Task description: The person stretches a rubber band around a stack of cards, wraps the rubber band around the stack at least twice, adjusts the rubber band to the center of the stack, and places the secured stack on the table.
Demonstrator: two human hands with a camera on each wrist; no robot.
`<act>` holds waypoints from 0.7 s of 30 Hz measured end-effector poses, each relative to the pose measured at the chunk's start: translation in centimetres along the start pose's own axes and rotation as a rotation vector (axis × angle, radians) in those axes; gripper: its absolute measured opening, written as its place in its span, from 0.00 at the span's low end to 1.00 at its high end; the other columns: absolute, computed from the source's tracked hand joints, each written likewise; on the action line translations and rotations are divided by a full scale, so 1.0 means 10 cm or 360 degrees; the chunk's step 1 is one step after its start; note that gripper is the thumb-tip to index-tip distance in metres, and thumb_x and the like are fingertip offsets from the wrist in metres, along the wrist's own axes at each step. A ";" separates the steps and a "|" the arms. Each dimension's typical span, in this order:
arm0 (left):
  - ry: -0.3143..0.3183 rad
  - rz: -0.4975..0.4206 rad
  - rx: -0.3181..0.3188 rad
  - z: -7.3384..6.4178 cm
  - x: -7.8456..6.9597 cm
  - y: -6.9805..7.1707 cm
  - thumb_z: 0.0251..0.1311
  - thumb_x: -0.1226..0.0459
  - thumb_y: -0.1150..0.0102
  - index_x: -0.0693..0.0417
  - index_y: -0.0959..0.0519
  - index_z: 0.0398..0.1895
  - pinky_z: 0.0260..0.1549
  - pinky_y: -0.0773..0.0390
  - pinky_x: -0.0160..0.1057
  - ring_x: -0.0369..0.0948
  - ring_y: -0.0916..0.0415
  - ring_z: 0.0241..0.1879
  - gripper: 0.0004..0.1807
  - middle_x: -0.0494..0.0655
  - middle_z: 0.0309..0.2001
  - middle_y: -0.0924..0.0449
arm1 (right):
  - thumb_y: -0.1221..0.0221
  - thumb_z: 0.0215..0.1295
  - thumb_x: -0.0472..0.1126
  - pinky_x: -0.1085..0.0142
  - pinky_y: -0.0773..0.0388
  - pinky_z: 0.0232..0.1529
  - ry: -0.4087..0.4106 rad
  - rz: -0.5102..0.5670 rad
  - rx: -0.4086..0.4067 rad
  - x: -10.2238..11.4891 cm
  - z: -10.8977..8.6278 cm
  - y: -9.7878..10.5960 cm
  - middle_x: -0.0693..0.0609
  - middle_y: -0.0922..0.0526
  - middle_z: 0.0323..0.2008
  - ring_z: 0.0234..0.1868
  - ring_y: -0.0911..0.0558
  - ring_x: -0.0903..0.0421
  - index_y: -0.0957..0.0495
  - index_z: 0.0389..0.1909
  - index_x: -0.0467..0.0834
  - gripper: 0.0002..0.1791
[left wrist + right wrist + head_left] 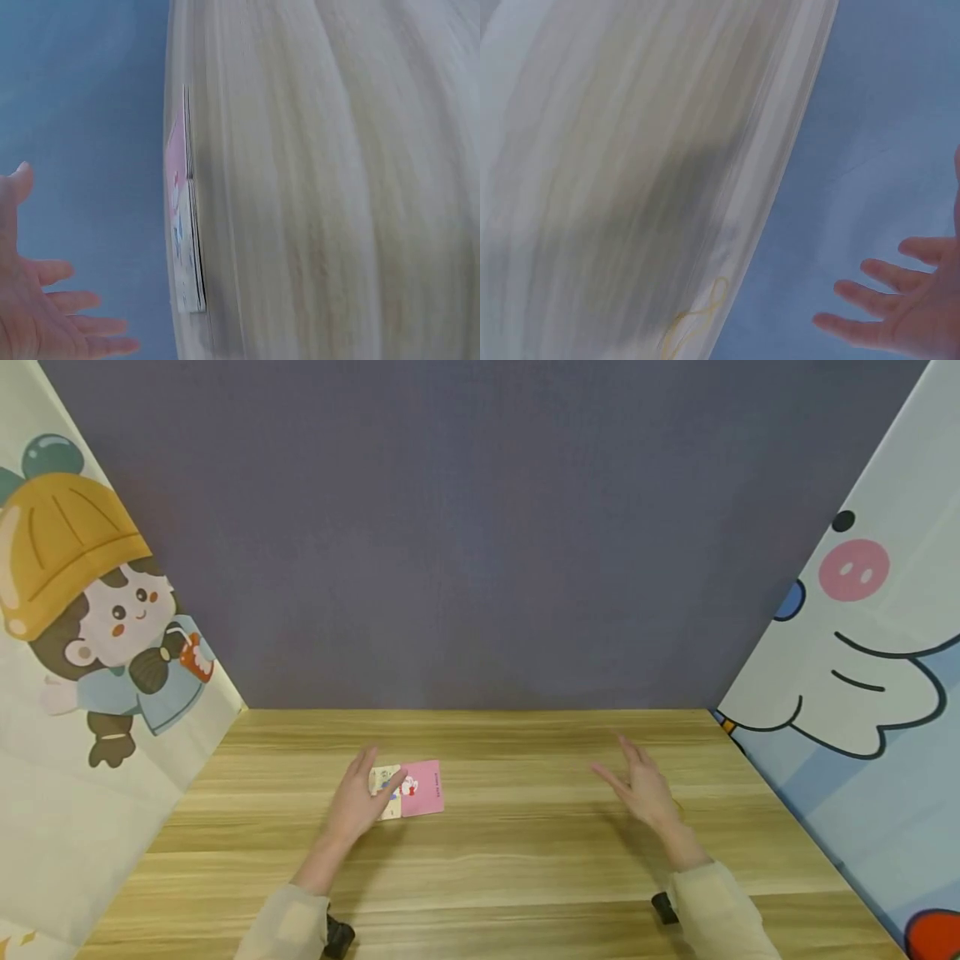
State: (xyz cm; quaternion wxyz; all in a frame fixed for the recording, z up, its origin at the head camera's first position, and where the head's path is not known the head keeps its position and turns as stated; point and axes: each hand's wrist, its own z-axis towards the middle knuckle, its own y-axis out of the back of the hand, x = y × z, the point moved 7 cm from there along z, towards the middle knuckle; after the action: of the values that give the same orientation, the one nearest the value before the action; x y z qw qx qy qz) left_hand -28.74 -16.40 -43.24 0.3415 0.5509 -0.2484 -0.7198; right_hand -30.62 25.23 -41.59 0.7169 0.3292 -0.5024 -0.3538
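Observation:
A small flat cartoon-printed booklet (pixel 423 789), one half pink and the other cream, lies on the wooden table (pixel 510 860). My left hand (pixel 358 797) hovers over its cream half, thumb and fingers spread, and hides part of that side. From the left wrist, the booklet (pixel 184 217) is seen edge-on as thin layers with a seam in the middle, and the hand (pixel 41 315) is apart from it. To the right, my right hand (pixel 647 789) is held above the table with its fingers extended and nothing in it. Close by lies a loop of thin yellow cord (pixel 697 319).
A dark grey-blue panel (pixel 480 543) rises behind the table's far edge. Cartoon-printed sheets flank the table, a child in a yellow hat (pixel 75 552) on the left sheet and a pink-snouted white figure (pixel 862 635) on the right one.

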 end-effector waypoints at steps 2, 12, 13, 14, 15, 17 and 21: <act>0.0053 -0.0056 0.0036 0.00 0.05 0.01 0.54 0.39 0.55 0.59 0.47 0.66 0.59 0.47 0.56 0.58 0.50 0.62 0.43 0.63 0.64 0.49 | 0.51 0.61 0.58 0.36 0.38 0.48 -0.0032 0.0014 0.0003 -0.06 -0.01 0.02 0.26 0.45 0.59 0.50 0.35 0.28 0.52 0.65 0.34 0.42; 0.0273 -0.0264 0.0231 -0.02 0.23 0.05 0.54 0.41 0.53 0.64 0.51 0.66 0.58 0.45 0.55 0.58 0.38 0.54 0.46 0.67 0.63 0.49 | 0.54 0.64 0.54 0.41 0.36 0.50 -0.0178 0.0191 -0.0005 -0.37 -0.04 0.12 0.24 0.42 0.56 0.53 0.38 0.29 0.47 0.60 0.25 0.38; 0.0310 -0.0286 0.0249 -0.02 0.25 0.05 0.54 0.41 0.53 0.65 0.51 0.66 0.57 0.42 0.55 0.58 0.32 0.48 0.47 0.68 0.62 0.49 | 0.54 0.65 0.54 0.41 0.35 0.49 -0.0209 0.0209 0.0002 -0.40 -0.05 0.13 0.24 0.41 0.55 0.52 0.36 0.29 0.47 0.60 0.25 0.38; 0.0347 -0.0303 0.0262 -0.03 0.28 0.05 0.54 0.40 0.52 0.66 0.51 0.65 0.55 0.40 0.56 0.58 0.31 0.46 0.47 0.69 0.62 0.48 | 0.55 0.65 0.54 0.42 0.33 0.47 -0.0243 0.0226 0.0010 -0.44 -0.05 0.14 0.23 0.40 0.55 0.51 0.35 0.29 0.47 0.60 0.25 0.38; 0.0382 -0.0314 0.0272 -0.03 0.30 0.06 0.53 0.40 0.52 0.67 0.51 0.65 0.54 0.38 0.56 0.55 0.28 0.40 0.48 0.70 0.61 0.47 | 0.56 0.65 0.54 0.42 0.32 0.47 -0.0286 0.0252 0.0025 -0.47 -0.06 0.14 0.23 0.40 0.54 0.50 0.34 0.29 0.48 0.60 0.25 0.38; 0.0436 -0.0323 0.0286 -0.03 0.33 0.06 0.52 0.40 0.51 0.69 0.50 0.64 0.52 0.37 0.57 0.59 0.31 0.46 0.49 0.72 0.59 0.45 | 0.57 0.65 0.56 0.43 0.32 0.48 -0.0372 0.0312 0.0067 -0.54 -0.08 0.15 0.24 0.40 0.55 0.51 0.34 0.30 0.49 0.61 0.26 0.39; 0.0539 -0.0374 0.0322 -0.05 0.39 0.06 0.51 0.40 0.49 0.72 0.50 0.63 0.53 0.39 0.58 0.64 0.40 0.53 0.51 0.74 0.58 0.44 | 0.57 0.65 0.56 0.46 0.31 0.49 -0.0484 0.0379 0.0095 -0.64 -0.12 0.17 0.24 0.40 0.54 0.52 0.34 0.32 0.49 0.61 0.26 0.39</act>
State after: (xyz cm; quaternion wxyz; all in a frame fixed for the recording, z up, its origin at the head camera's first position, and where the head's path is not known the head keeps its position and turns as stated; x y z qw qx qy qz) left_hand -28.78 -19.76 -45.32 0.2351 0.7205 -0.1926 -0.6233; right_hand -30.77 31.63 -43.58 0.6595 0.2313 -0.6507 -0.2970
